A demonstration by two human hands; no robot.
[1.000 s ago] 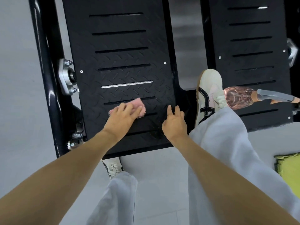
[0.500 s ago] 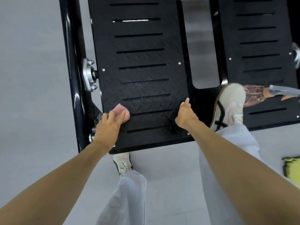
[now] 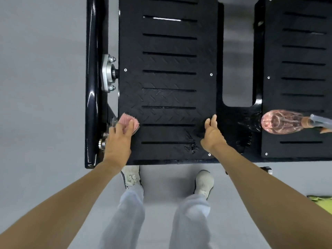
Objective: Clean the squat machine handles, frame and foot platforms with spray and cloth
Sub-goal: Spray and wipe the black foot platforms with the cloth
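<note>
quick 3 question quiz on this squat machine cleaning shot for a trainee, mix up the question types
1. True or false: the left hand presses the pink cloth on the left foot platform.
2. The spray bottle is: A in the left hand; B lying on the right foot platform; C upright on the left foot platform.
3. Fill in: the right hand holds ____.

Key: 1 true; 2 B; 3 nothing.
</note>
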